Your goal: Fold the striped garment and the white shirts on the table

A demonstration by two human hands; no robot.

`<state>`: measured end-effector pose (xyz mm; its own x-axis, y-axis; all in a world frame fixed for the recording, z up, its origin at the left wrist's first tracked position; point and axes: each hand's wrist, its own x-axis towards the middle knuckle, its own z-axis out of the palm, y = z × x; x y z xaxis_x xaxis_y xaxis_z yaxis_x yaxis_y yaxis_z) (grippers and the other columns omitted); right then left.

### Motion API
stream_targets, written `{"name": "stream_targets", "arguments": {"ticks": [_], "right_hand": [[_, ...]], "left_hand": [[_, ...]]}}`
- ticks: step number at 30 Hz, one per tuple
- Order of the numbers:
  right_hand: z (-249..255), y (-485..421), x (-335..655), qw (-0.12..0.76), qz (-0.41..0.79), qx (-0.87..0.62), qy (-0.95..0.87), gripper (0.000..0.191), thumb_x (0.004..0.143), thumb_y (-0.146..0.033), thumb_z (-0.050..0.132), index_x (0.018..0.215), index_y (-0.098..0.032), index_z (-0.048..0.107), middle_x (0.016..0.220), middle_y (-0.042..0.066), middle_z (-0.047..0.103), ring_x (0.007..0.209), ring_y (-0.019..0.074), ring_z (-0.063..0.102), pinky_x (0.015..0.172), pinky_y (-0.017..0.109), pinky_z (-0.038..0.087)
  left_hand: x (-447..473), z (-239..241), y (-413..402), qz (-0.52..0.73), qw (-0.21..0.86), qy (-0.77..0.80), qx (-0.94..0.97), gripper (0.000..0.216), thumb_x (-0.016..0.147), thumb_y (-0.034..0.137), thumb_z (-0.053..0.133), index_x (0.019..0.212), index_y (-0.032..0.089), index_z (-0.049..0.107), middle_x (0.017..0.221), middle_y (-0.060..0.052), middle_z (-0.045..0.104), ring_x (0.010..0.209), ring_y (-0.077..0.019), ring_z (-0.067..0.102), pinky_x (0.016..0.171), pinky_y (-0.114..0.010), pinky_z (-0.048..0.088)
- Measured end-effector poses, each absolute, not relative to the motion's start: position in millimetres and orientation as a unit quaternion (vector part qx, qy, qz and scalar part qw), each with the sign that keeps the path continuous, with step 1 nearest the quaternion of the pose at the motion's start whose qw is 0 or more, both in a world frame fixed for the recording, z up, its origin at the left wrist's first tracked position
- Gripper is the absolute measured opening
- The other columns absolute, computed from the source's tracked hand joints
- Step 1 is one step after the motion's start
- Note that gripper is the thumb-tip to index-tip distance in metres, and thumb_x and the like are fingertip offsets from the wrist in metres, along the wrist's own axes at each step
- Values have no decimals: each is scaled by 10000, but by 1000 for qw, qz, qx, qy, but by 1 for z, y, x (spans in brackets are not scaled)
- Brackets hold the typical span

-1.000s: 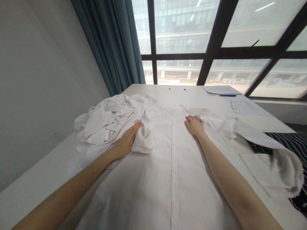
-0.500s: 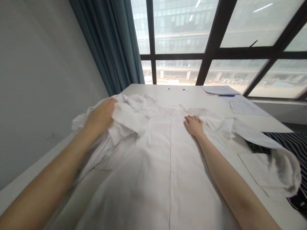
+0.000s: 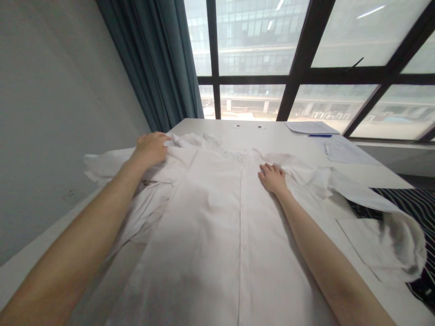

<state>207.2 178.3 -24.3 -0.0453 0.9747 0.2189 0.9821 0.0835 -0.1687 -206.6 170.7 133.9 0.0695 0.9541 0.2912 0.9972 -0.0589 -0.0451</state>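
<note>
Head view: white button-front shirt point(image 3: 204, 217), creased at sides; right fingers point(image 3: 268, 168) spread, empty; left fingers point(image 3: 161, 136), hold unclear.

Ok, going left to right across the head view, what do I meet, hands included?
Wall socket, left hand, white shirt's button strip, right hand, blue pen, dark striped cloth.

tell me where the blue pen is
In the head view, the blue pen lies right of centre on the table, along the near edge of the farther papers, toward the window.
</note>
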Motion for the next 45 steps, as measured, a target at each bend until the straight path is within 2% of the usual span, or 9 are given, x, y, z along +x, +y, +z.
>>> {"name": "stream_targets", "arguments": {"ticks": [9, 14, 17, 27, 32, 35, 39, 42, 45], "right_hand": [[10, 193, 227, 171, -29, -684, -709, 356, 920, -274, 406, 1132, -224, 688, 1156, 99, 696, 1105, 269, 582, 925, 376, 422], [37, 205, 246, 210, -91, -704, -672, 490, 926, -268, 405, 1398, -158, 477, 1431, 174, 497, 1335, 327, 367, 1020, 468, 309], [34, 215, 254, 181, -70, -720, -667, 485, 922, -278, 425, 1387, -150, 479, 1309, 180, 605, 1263, 318, 464, 1006, 505, 305], [30, 219, 251, 116, -52, -718, -684, 388, 960, -431, 409, 901, -195, 711, 917, 107, 744, 926, 253, 658, 810, 363, 357], [37, 215, 255, 127, -90, -730, -666, 376, 981, -372, 380, 981, -178, 703, 938, 148, 735, 884, 266, 654, 749, 344, 345], [38, 210, 255, 147, -114, -743, -643, 399, 991, -339, 341, 1050, -159, 692, 945, 171, 722, 922, 290, 634, 779, 372, 349], [37, 199, 242, 191, -164, -747, -615, 435, 976, -238, 312, 1327, -129, 545, 1269, 212, 595, 1193, 338, 489, 929, 455, 320], [32, 191, 222, 188, -162, -688, -682, 511, 946, -166, 339, 1453, -132, 394, 1447, 179, 453, 1339, 301, 341, 1067, 473, 224], [15, 187, 204, 131, -94, -640, -751, 421, 958, -234, 370, 1343, -188, 533, 1412, 126, 511, 1309, 274, 396, 1070, 459, 276]], "left_hand": [[-123, 83, 199, -84, 108, -662, -737, 440, 934, 465, 413, 1033, 138, 691, 1105, -150, 705, 1123, -309, 585, 1038, -460, 304], [-112, 97, 195, -26, 39, -678, -734, 414, 902, 430, 411, 911, 176, 738, 1006, -131, 737, 1033, -293, 646, 935, -389, 404], [-106, 99, 193, 31, -23, -669, -743, 258, 762, 382, 580, 852, 197, 736, 948, -101, 750, 934, -280, 679, 824, -343, 456], [-91, 78, 193, 78, -91, -651, -750, 449, 666, 287, 680, 1109, 221, 668, 1134, -101, 721, 1076, -294, 638, 1066, -527, 254], [-96, 81, 199, 12, -44, -689, -723, 204, 807, 336, 610, 938, 228, 722, 1023, -74, 741, 1051, -279, 636, 1020, -474, 311], [-101, 91, 202, -89, 62, -718, -687, 302, 947, 329, 431, 1091, 224, 676, 1150, -106, 681, 1174, -304, 542, 1058, -521, 236], [-95, 94, 206, -206, 189, -719, -636, 350, 988, 243, 338, 1228, 216, 592, 1316, -134, 545, 1256, -317, 422, 1054, -505, 246], [-82, 79, 209, -173, 170, -671, -701, 402, 990, 175, 279, 1297, 178, 538, 1344, -163, 511, 1267, -308, 417, 1032, -464, 303], [-69, 50, 210, -84, 96, -601, -789, 370, 992, 221, 323, 1256, 201, 581, 1330, -127, 556, 1262, -261, 459, 1037, -399, 344]]}}
